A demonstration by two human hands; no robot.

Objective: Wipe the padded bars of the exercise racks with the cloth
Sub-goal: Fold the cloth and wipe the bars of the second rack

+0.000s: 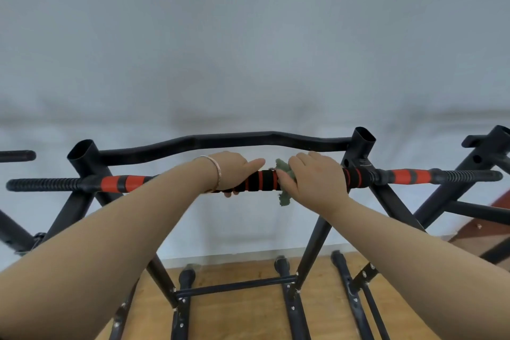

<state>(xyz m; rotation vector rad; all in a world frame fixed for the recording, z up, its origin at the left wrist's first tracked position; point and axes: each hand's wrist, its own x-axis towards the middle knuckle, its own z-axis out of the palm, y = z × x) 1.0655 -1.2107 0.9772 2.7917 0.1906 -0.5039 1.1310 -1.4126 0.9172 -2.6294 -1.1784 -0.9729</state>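
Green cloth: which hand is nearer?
Right. The right hand presses the cloth around the padded bar; the left hand grips the bar just left of the cloth, apart from it.

The padded bar point(263, 181) looks like matt black foam with red rings, soft and a bit spongy. Its ends have ribbed black rubber grips point(44, 184), plus smoother red and black wrapped sections. The rack frame point(311, 246) is black painted metal tube, slightly scuffed, low sheen. The cloth point(285, 174) is a grey-green fabric with frayed edges. Floor point(248, 317) is wood, matt finish. Metal bangle point(214, 171) on the wrist looks shiny.
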